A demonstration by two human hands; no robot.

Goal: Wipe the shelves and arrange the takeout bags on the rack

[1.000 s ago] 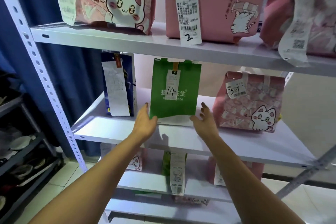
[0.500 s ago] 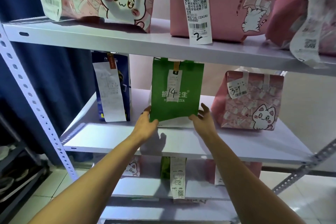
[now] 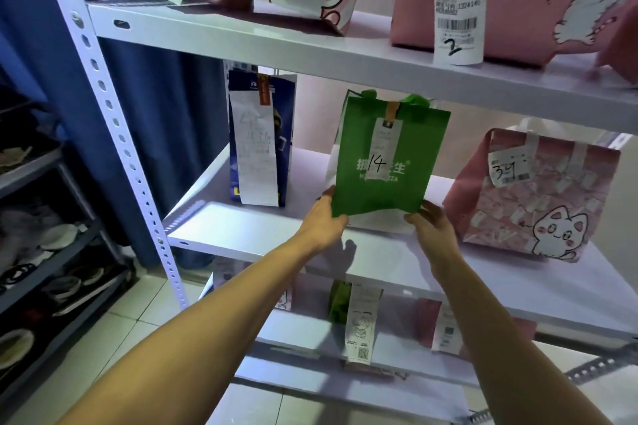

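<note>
While the rack [image 3: 114, 121] holds bags on every level, the arranging step is in hand: on the middle shelf [image 3: 262, 235], between a blue bag [image 3: 262, 134] and a pink bag [image 3: 538, 197], stands the green bag [image 3: 386, 162]. The left hand [image 3: 322, 221] and right hand [image 3: 431, 224] pinch its bottom corners. Next it likely needs squaring and setting flat.

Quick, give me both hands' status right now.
Left hand: grips the green bag at its bottom left corner.
Right hand: holds the bag's bottom right corner.
</note>
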